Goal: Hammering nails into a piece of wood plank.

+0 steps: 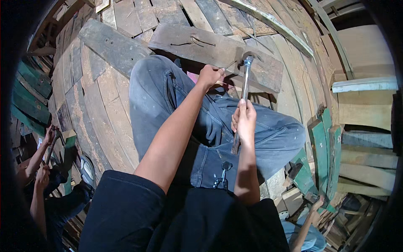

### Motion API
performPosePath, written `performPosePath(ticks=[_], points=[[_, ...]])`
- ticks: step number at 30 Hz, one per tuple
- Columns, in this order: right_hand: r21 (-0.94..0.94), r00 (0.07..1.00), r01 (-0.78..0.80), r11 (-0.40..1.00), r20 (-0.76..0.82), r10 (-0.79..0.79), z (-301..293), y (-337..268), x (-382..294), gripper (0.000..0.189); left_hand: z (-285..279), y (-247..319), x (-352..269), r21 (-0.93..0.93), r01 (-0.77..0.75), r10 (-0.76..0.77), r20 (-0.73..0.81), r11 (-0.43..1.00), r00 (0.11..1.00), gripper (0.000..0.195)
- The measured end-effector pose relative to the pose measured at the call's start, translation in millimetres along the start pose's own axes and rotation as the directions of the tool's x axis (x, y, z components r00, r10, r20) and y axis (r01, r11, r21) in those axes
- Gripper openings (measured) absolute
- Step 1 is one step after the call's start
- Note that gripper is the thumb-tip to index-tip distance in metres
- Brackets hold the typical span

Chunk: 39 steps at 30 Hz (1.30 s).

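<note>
My right hand (244, 121) grips the metal shaft of a claw hammer (246, 78). The hammer's head lies over the right part of a thick, weathered wooden board (214, 47), set across in front of my crossed legs. Between the fingertips of my left hand (211, 76) is a thin nail (230, 64), slanting towards the board near the hammer head; whether its far end touches the wood, I cannot tell. Several bent, rusty nails (193, 41) lie on the board's top left of the hammer. A pink thing shows partly behind my left hand.
Another grey plank (115, 45) lies at the upper left on the plank floor (94, 104), which bears sawdust. A long narrow batten (274, 23) lies at the upper right. Green-painted boards (321, 151) stand at the right. One co-worker's hands (45, 157) hold a tool at the left; another's hand (317, 204) is at the lower right.
</note>
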State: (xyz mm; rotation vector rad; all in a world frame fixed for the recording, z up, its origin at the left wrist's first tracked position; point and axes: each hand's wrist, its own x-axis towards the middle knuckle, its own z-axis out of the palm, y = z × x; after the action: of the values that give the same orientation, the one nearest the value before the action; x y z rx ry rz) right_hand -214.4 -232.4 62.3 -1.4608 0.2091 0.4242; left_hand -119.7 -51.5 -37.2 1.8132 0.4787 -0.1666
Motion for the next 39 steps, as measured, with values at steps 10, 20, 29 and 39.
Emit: performPosePath(ticks=[10,20,29,39], points=[[-0.311,0.964,0.262,0.914,0.037,-0.264,17,-17,-6,0.026,-1,-2,3,-0.121,0.000,-0.002,-0.015,0.993,1.000,0.028],[-0.509,0.927,0.333,0.794,0.021,-0.375,18,-5,-6,0.029,0,-7,-3,-0.027,-0.021,0.018,-0.118,0.999,0.993,0.026],[-0.573,0.958,0.226,0.788,-0.018,-0.287,-1,19,13,0.027,-9,9,-16,-0.037,-0.013,0.010,-0.060,0.999,0.998,0.028],[0.023,0.984,0.123,0.992,-0.134,-0.119,0,-20,-4,0.032,-7,2,-4,0.003,0.020,-0.020,-0.071,1.000,0.997,0.025]])
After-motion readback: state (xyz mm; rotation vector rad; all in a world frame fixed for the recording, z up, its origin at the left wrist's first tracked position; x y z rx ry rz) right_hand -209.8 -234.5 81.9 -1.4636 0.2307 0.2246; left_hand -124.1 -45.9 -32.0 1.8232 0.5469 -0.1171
